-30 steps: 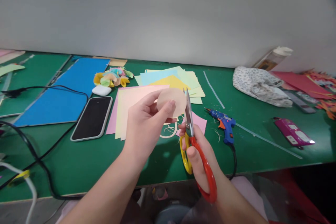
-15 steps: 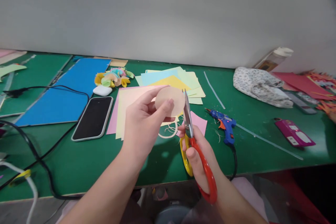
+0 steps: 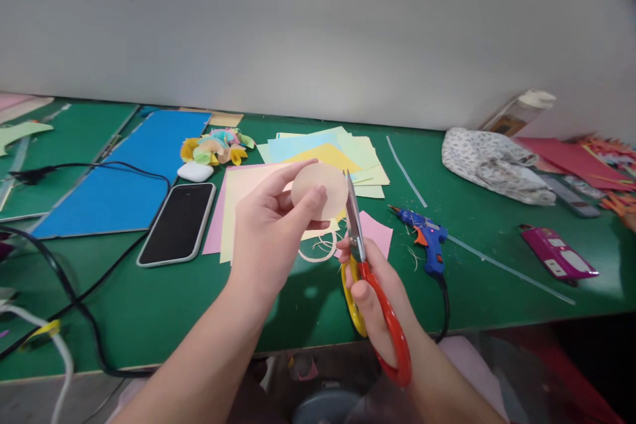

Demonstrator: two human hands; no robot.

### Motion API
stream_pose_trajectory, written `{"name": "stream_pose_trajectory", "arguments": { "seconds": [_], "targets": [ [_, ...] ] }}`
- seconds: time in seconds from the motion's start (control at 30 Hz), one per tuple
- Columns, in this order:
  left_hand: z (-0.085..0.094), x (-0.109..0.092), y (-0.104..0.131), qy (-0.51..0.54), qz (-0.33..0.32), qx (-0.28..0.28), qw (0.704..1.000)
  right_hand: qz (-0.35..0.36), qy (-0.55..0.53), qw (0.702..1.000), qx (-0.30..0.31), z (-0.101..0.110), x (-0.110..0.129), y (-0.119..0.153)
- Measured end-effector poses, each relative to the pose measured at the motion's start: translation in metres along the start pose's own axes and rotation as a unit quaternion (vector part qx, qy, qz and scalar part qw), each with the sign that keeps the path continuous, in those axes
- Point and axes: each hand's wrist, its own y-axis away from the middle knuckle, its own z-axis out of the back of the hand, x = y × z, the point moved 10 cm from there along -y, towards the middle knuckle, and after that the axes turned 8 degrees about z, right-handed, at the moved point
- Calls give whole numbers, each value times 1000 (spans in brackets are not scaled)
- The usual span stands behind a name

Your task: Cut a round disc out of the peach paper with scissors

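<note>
My left hand pinches a cream paper disc between thumb and fingers, above the green table. In my right hand are scissors with one red and one yellow handle. Their blades point away from me, beside the disc's right edge; I cannot tell whether they touch it. Below the disc, a curved strip of cut paper and thin curled offcuts lie on the table. Behind my left hand is a stack of pink and cream paper sheets.
A blue glue gun with a clear glue stick and cord lies to the right, near a magenta power strip. Left are a phone, a white case, a blue board and black cables. Folded paper flowers sit behind.
The disc and my left hand have shifted very slightly to the left. The scissors stay almost in place, still by the disc's right edge.
</note>
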Motion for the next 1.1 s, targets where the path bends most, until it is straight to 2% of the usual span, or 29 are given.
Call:
{"name": "stream_pose_trajectory", "arguments": {
  "seconds": [0.27,0.53,0.9,1.1],
  "targets": [
    [4,2,0,28,13,-16,999,-34,-14,999,-14,-1,2,1],
    [5,1,-2,3,6,-14,1000,-30,-4,999,-16,0,2,1],
    [8,3,-4,50,8,-24,998,-28,-15,999,-21,0,2,1],
    [5,2,-3,32,8,-9,999,-18,-57,998,8,-4,-4,2]
  ]
}}
